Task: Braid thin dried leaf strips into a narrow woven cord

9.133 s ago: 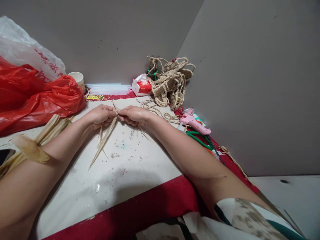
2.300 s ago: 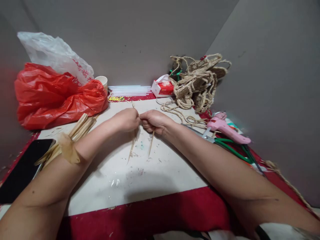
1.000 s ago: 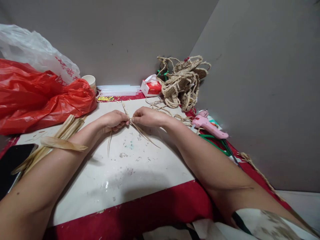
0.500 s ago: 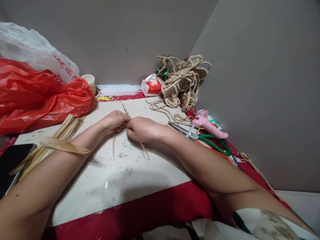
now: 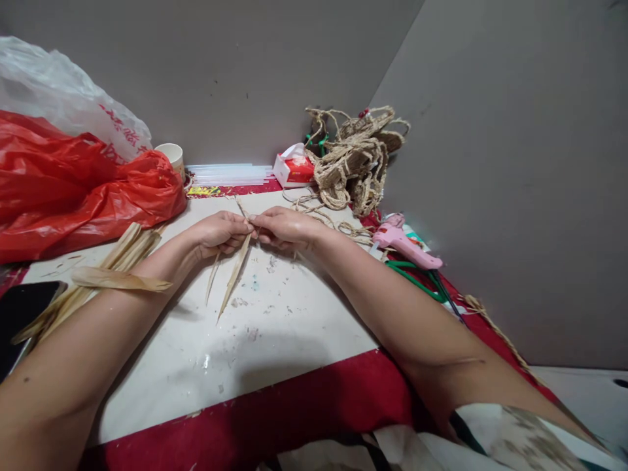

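The strip (image 5: 234, 278) is pale straw, rope (image 5: 346, 157) tan, glue gun (image 5: 409, 248) pink, phone (image 5: 24, 311) black, cloth (image 5: 294, 405) deep red; the sheet (image 5: 161, 392) is white, flecked grey; the whitish bag (image 5: 63, 88) bears red lettering (image 5: 131, 136).

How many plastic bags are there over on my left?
2: a red plastic bag on the left, and a whitish translucent plastic bag with red lettering, rising behind it. Others may be hidden.

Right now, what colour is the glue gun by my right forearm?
The glue gun is pink, seen best in the head view.
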A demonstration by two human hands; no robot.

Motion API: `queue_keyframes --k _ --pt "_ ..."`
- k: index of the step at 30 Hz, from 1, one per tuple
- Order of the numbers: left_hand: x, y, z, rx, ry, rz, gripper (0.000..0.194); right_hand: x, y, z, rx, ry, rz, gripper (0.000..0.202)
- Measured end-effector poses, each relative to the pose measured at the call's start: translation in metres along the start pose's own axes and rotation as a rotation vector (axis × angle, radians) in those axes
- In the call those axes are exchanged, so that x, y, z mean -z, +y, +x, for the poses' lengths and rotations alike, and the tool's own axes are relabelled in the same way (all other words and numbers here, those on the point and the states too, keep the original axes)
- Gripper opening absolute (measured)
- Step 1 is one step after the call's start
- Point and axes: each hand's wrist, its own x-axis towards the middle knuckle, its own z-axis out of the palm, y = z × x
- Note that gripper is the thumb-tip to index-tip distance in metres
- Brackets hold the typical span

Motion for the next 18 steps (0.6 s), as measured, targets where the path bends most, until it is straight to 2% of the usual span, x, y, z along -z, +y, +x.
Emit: queue_keyframes --k 5,9,12,15,18 --pt "0.0 0.0 0.0 -0.009 -0.007 0.146 0.015 0.004 0.003 0.002 -0.029 -0.083 -0.032 0.033" --pt "0.001 0.008 -0.004 -0.017 0.049 0.435 0.02 0.005 0.006 0.005 -0.054 -0.112 0.065 0.035" --pt "0.0 0.02 -0.011 -0.038 0.128 0.698 0.016 0.001 0.008 0.007 -0.054 -0.097 0.158 0.033" --pt "-0.008 0.029 -0.017 -0.051 0.207 0.934 0.019 -0.006 0.008 0.007 -0.065 -0.074 0.222 0.029" --pt "-0.024 0.026 -0.019 -0.077 0.281 1.097 0.02 -0.013 0.007 0.006 -0.079 -0.035 0.292 0.032"
